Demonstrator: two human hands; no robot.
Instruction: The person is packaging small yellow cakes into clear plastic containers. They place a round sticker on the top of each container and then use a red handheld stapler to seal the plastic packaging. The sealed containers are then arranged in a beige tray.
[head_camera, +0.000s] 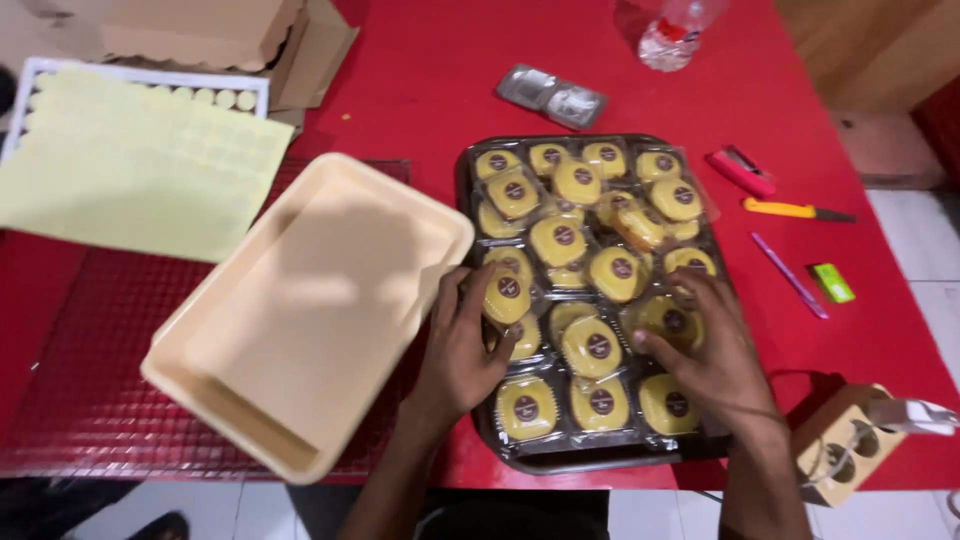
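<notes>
While both your hands rest on the dark tray (470, 190) of wrapped yellow cakes, your left hand (462, 350) closes thumb and fingers on one wrapped cake (507, 292) at the tray's nine o'clock edge, the side nearest the empty cream tray (240, 400). Your right hand (715, 355) lies spread and flat, gripping nothing, over the packets at four o'clock, seemingly steadying them. At three o'clock on the red worktop (430, 70) lie a yellow cutter (790, 210) and a purple pen (790, 275).

trays (330, 200): 2 | pens (790, 275): 1 | knives (795, 210): 1 | bottles (675, 35): 1 | hands (460, 350): 2
</notes>
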